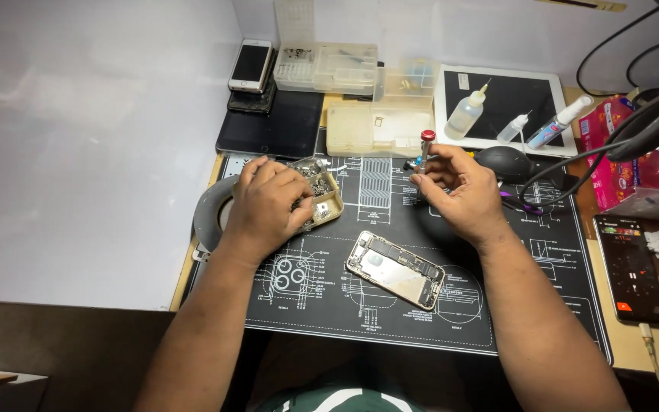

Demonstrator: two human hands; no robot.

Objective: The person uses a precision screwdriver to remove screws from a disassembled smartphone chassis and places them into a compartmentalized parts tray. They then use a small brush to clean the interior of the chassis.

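My left hand point(268, 206) rests over a small tan parts tray point(328, 200) full of tiny metal screws and bits, fingers curled into it. What the fingertips pinch is hidden. My right hand point(463, 191) holds a small screwdriver point(425, 152) with a red cap upright, above the black work mat point(497, 305). An opened phone point(396, 269) with its inner boards exposed lies on the mat between my forearms, untouched.
Clear plastic parts boxes point(375, 126), a tablet point(272, 126) and stacked phones point(251, 67) sit at the back. Squeeze bottles point(467, 114) lie on a white-framed tablet point(551, 103). A lit phone point(631, 267) and pink tissue pack point(627, 156) are on the right; cables hang above.
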